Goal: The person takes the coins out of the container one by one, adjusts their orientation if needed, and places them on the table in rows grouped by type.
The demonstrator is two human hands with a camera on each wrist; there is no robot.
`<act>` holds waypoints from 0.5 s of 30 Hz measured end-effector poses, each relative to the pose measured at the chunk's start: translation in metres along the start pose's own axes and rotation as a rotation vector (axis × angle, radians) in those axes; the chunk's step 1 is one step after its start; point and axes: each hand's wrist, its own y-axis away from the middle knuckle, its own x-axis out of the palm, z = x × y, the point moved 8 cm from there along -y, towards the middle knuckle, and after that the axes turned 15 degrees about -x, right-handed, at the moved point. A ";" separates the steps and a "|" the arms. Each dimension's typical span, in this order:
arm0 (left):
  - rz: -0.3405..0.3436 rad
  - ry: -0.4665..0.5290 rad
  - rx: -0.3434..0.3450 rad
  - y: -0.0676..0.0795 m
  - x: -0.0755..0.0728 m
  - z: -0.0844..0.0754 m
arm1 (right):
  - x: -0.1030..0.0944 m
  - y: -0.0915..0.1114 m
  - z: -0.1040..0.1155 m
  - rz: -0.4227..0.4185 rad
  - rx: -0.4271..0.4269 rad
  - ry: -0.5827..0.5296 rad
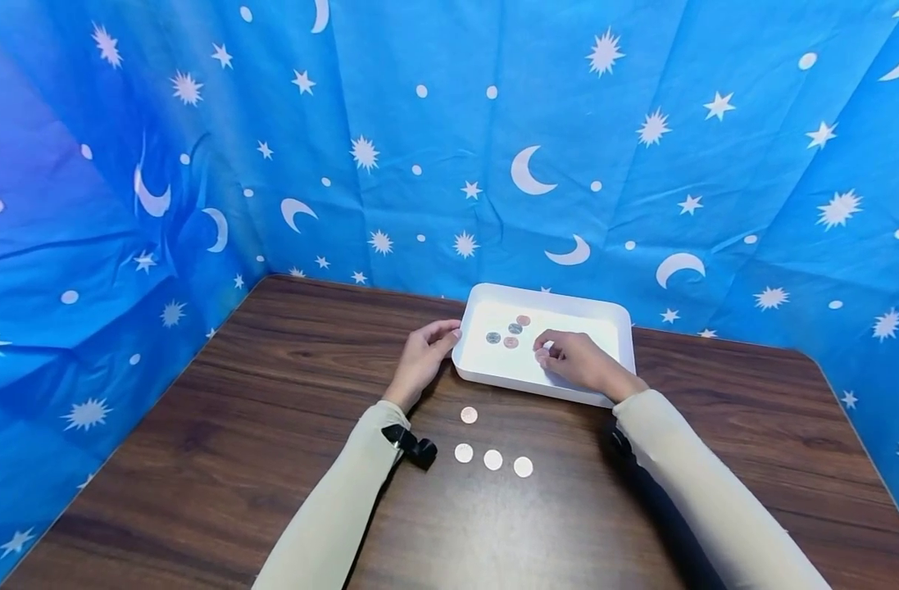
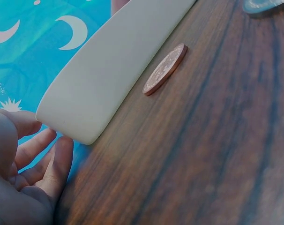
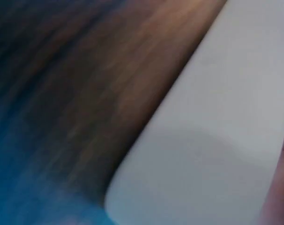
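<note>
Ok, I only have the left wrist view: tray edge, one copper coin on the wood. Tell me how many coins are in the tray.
Observer: Four coins lie inside the white tray, clustered near its back left.
Operator: Give me the count on the table.
Observer: Four: one copper coin nearer the tray, and a row of three nearer the person.
Operator: Report the right hand.
Observer: The right hand is over the tray with fingers curled; whether it pinches a coin cannot be told.
</note>
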 end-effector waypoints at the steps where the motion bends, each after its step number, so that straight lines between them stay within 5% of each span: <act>1: -0.002 -0.004 0.000 0.000 0.000 0.000 | 0.000 0.001 0.000 -0.003 -0.008 -0.004; 15: 0.001 0.003 0.002 0.001 0.002 -0.001 | 0.000 0.015 -0.003 -0.047 0.035 -0.129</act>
